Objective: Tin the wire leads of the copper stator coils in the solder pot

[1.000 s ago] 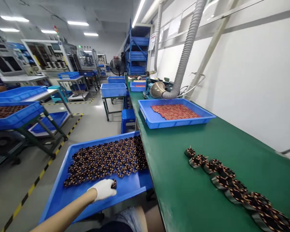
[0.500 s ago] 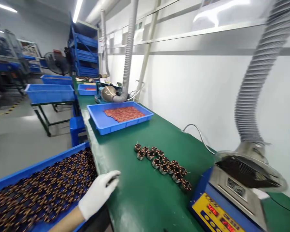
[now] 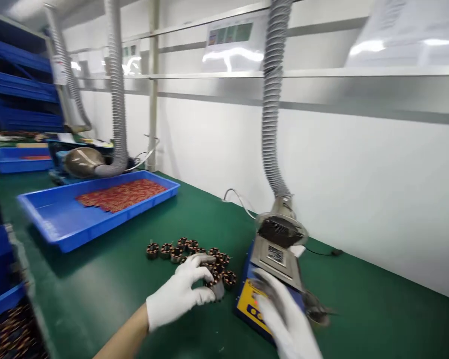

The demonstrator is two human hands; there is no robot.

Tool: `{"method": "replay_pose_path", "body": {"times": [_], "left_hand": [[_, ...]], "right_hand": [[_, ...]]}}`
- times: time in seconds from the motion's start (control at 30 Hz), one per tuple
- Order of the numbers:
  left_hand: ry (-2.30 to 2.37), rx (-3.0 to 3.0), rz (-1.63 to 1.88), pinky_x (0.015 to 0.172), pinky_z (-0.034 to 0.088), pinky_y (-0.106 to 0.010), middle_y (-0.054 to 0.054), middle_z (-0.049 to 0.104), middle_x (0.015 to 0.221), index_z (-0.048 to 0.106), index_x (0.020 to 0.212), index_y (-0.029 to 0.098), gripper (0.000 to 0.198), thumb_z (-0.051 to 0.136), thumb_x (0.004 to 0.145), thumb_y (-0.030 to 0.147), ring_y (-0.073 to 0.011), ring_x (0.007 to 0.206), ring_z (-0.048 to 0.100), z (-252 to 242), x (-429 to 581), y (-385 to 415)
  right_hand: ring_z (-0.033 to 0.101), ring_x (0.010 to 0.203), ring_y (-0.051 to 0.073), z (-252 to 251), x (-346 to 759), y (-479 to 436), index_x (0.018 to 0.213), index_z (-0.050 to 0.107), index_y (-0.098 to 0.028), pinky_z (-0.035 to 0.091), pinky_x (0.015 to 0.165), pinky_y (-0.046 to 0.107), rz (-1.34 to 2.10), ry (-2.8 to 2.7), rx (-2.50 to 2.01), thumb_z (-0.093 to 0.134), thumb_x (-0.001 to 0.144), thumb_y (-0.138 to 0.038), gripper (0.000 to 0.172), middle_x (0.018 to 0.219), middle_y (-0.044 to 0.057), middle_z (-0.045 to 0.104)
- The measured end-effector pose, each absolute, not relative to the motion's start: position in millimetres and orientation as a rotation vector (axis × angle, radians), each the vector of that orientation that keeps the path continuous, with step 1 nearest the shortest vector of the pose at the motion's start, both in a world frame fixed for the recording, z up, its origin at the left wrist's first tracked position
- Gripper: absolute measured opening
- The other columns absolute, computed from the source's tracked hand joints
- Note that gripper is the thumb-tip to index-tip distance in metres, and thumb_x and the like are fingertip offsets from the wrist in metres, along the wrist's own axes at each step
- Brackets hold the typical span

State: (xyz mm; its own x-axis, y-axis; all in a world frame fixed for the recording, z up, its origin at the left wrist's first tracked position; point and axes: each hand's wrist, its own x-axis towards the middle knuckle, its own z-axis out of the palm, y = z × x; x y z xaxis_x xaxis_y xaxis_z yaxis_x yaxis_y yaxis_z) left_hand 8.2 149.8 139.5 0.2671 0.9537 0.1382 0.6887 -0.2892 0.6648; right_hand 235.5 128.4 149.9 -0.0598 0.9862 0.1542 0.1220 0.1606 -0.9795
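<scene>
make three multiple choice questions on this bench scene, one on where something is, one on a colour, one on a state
1. Where is the right hand?
a) over the yellow panel of the bench machine
b) inside the tray of red pieces
c) against the white wall

2. What colour is the tray holding the red pieces?
a) green
b) blue
c) yellow

3. What is the left hand doing?
a) lying flat and empty
b) holding a copper coil in its fingers
c) reaching into the tray

Answers:
1. a, the blurred glove overlaps the panel.
2. b, its walls and floor are blue.
3. b, the gloved fingers wrap around the coil beside the pile of coils.
</scene>
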Motion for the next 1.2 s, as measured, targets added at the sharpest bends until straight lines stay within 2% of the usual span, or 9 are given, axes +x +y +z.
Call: {"method": "replay_pose_path", "body": {"times": [0.13, 0.3, 0.5, 0.67, 0.77, 0.87, 1.0, 1.1, 1.2], "left_hand": [[0.928, 2.108, 0.944, 0.102, 0.039, -0.032, -0.004, 0.052, 0.131, 0.059, 0.097, 0.024, 0.016, 0.058, 0.081, 0.022, -0.0203, 0.121, 0.046, 176.0, 66.9, 144.7], [1.072, 2.329, 1.337, 0.094, 0.046, -0.045, -0.009, 0.053, 0.13, 0.051, 0.119, 0.029, 0.055, 0.064, 0.069, 0.011, -0.0301, 0.115, 0.051, 169.9, 121.2, 146.8], [0.84, 2.121, 1.087, 0.082, 0.051, -0.028, 0.0, 0.069, 0.097, 0.066, 0.095, 0.029, 0.045, 0.084, 0.055, 0.018, -0.0229, 0.091, 0.063, 177.4, 119.1, 145.4], [0.868, 2.001, 1.025, 0.084, 0.049, -0.024, 0.002, 0.07, 0.098, 0.068, 0.088, 0.029, 0.049, 0.085, 0.047, 0.008, -0.0219, 0.096, 0.062, 182.4, 107.9, 143.5], [0.885, 2.113, 1.288, 0.084, 0.05, -0.025, 0.001, 0.069, 0.102, 0.067, 0.092, 0.029, 0.057, 0.088, 0.042, 0.011, -0.0217, 0.096, 0.063, 178.6, 109.4, 146.1], [0.802, 2.236, 1.581, 0.088, 0.048, -0.023, 0.001, 0.068, 0.106, 0.061, 0.105, 0.032, 0.064, 0.084, 0.05, 0.009, -0.0187, 0.097, 0.062, 175.1, 109.4, 148.1], [0.745, 2.214, 1.544, 0.084, 0.05, -0.02, 0.002, 0.068, 0.108, 0.058, 0.113, 0.037, 0.058, 0.082, 0.063, 0.021, -0.0167, 0.096, 0.063, 180.2, 101.1, 149.6], [0.572, 2.132, 1.541, 0.083, 0.051, -0.023, -0.001, 0.071, 0.098, 0.067, 0.102, 0.032, 0.023, 0.062, 0.083, 0.044, -0.017, 0.091, 0.065, 185.0, 94.5, 153.8], [0.587, 1.842, 1.637, 0.073, 0.052, -0.019, 0.0, 0.07, 0.076, 0.069, 0.076, 0.026, 0.025, 0.055, 0.088, 0.042, -0.0149, 0.078, 0.065, 182.5, 89.2, 158.7]], "right_hand": [[0.063, 0.101, 0.02, 149.1, 227.6, 138.0, 0.1, 0.07, -0.028, 0.051, 0.088, 0.028, 1.116, -1.213, -0.77, 0.064, 0.078, -0.051, 0.031, 0.107, 0.004, 0.07], [0.065, 0.085, 0.019, 163.4, 244.0, 127.9, 0.083, 0.071, -0.023, 0.053, 0.077, 0.027, 0.845, -0.95, -0.828, 0.075, 0.069, -0.045, 0.027, 0.089, 0.004, 0.072], [0.058, 0.069, 0.016, 183.7, 260.0, 118.6, 0.058, 0.068, -0.022, 0.049, 0.067, 0.025, 0.85, -1.076, -0.709, 0.077, 0.069, -0.036, 0.019, 0.066, 0.001, 0.062], [0.062, 0.081, 0.017, 183.7, 279.9, 120.0, 0.069, 0.069, -0.027, 0.052, 0.083, 0.035, 1.198, -0.73, -0.449, 0.078, 0.069, -0.035, 0.012, 0.075, -0.002, 0.064], [0.063, 0.086, 0.02, 181.6, 267.8, 120.5, 0.08, 0.072, -0.025, 0.052, 0.08, 0.032, 1.155, -0.881, -0.623, 0.083, 0.061, -0.037, 0.026, 0.086, 0.003, 0.069], [0.064, 0.087, 0.024, 180.5, 243.9, 120.2, 0.092, 0.071, -0.02, 0.051, 0.081, 0.035, 1.256, -0.944, -0.696, 0.086, 0.053, -0.042, 0.047, 0.092, 0.009, 0.07], [0.063, 0.097, 0.027, 177.6, 229.0, 120.4, 0.096, 0.071, -0.021, 0.048, 0.087, 0.039, 1.471, -0.79, -0.55, 0.084, 0.058, -0.039, 0.044, 0.099, 0.01, 0.069], [0.063, 0.097, 0.026, 172.0, 230.6, 122.6, 0.098, 0.071, -0.021, 0.051, 0.083, 0.037, 1.518, -0.788, -0.557, 0.083, 0.06, -0.035, 0.043, 0.103, 0.011, 0.068], [0.066, 0.084, 0.024, 168.4, 232.4, 124.6, 0.098, 0.071, -0.019, 0.053, 0.074, 0.033, 1.576, -0.821, -0.584, 0.086, 0.056, -0.037, 0.048, 0.096, 0.01, 0.07]]}}
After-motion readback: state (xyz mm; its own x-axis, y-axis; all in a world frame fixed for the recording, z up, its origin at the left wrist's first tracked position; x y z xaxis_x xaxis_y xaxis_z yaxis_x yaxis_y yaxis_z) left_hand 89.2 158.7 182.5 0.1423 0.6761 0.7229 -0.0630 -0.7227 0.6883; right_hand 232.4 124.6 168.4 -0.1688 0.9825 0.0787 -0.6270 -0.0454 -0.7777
